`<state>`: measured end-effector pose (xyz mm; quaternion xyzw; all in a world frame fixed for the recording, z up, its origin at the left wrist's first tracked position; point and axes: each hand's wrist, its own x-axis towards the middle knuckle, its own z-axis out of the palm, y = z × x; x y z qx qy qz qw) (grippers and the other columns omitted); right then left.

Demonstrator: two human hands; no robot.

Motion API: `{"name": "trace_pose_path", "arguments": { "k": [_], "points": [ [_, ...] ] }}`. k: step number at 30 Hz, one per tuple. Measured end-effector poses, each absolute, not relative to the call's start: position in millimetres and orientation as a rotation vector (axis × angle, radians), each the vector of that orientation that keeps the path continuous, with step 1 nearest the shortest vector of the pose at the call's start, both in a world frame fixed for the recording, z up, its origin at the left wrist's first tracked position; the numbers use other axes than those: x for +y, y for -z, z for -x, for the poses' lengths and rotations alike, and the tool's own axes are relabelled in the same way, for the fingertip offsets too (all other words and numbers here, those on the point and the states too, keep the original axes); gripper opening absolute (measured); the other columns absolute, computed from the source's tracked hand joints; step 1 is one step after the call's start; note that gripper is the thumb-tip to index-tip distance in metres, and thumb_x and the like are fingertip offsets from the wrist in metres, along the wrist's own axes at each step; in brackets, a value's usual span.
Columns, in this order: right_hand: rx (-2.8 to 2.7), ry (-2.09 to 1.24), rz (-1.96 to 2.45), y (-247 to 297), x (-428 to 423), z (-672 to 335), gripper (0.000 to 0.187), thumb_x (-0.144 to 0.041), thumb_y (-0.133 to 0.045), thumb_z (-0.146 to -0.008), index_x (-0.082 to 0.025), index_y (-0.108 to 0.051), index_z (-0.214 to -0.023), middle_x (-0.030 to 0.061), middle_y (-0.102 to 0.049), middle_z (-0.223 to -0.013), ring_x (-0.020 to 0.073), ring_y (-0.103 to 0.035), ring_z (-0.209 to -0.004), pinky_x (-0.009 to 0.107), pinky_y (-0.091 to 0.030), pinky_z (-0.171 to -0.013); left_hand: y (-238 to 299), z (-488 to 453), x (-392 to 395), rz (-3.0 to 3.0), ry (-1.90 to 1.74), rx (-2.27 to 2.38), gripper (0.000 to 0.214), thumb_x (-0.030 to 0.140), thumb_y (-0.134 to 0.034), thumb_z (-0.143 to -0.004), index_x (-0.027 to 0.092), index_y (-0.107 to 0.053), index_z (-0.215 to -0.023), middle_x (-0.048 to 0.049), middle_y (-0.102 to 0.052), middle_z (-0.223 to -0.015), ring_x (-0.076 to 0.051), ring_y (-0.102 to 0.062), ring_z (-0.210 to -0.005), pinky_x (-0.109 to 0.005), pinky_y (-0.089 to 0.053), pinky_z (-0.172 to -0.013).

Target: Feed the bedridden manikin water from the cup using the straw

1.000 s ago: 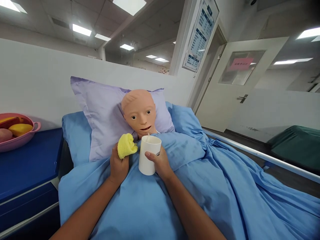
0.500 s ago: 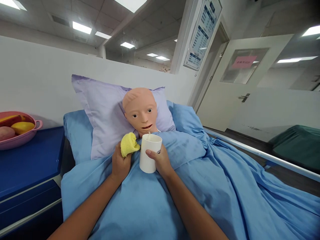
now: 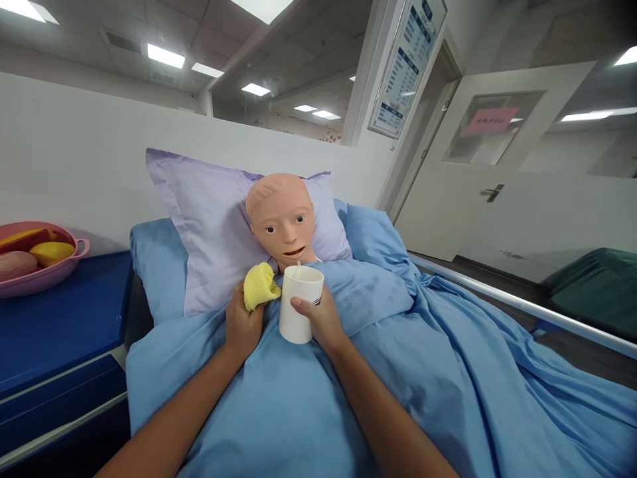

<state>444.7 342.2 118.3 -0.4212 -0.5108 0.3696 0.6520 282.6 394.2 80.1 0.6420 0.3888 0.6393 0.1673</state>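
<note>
- Left hand (image 3: 243, 328) closed on a yellow cloth (image 3: 259, 287); right hand (image 3: 326, 322) gripping a white cup (image 3: 297, 318), nearly upright, just below the manikin head (image 3: 281, 202);
- I'd hold that cup level, its pale straw-like stick (image 3: 299, 267) steady, cloth close beside;
- My count: one cup, one cloth, one stick, one head, one pink basin (image 3: 50, 278).

Single view, head-worn. Looks from the wearer's side of the bed, over the blanket (image 3: 393, 405), forward and somewhat down toward the doll's head (image 3: 281, 216) and pillow (image 3: 199, 199). Both hands (image 3: 243, 325) (image 3: 326, 322) near, just below mid-frame; forearms enter at bottom edge. Wide take: cabinet (image 3: 94, 292) at left edge, ceiling (image 3: 99, 20) along top, door (image 3: 448, 219) farther off, right, leaning in frame.
</note>
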Motion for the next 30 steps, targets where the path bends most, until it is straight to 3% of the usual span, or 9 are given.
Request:
{"name": "trace_pose_path", "arguments": {
  "k": [19,30],
  "points": [
    [-1.161,-0.806,0.969,-121.0,339.8,-444.0,0.048,-0.046,-0.084,-0.066,-0.022,-0.070,-0.106,0.0026,-0.073,-0.092,0.0237,-0.067,-0.083,0.037,-0.056,-0.076,-84.1,-283.3,392.6,-1.796,-1.727,1.167,0.034,0.031,-0.064,-0.085,0.020,-0.058,-0.117,-0.0075,-0.073,-0.108,-0.024,-0.070,-0.096,-0.039,-0.057,-0.081],
    [-1.086,-0.534,0.950,-121.1,331.8,-445.4,0.063,-0.048,-0.086,-0.065,-0.021,-0.067,-0.119,0.0083,-0.075,-0.107,0.0292,-0.068,-0.095,0.045,-0.055,-0.087,-92.8,-283.9,393.6,-2.035,-1.709,1.054,0.034,0.019,-0.058,-0.085,0.020,-0.058,-0.119,-0.0075,-0.073,-0.108,-0.023,-0.070,-0.095,-0.038,-0.058,-0.081]
  ]
}}
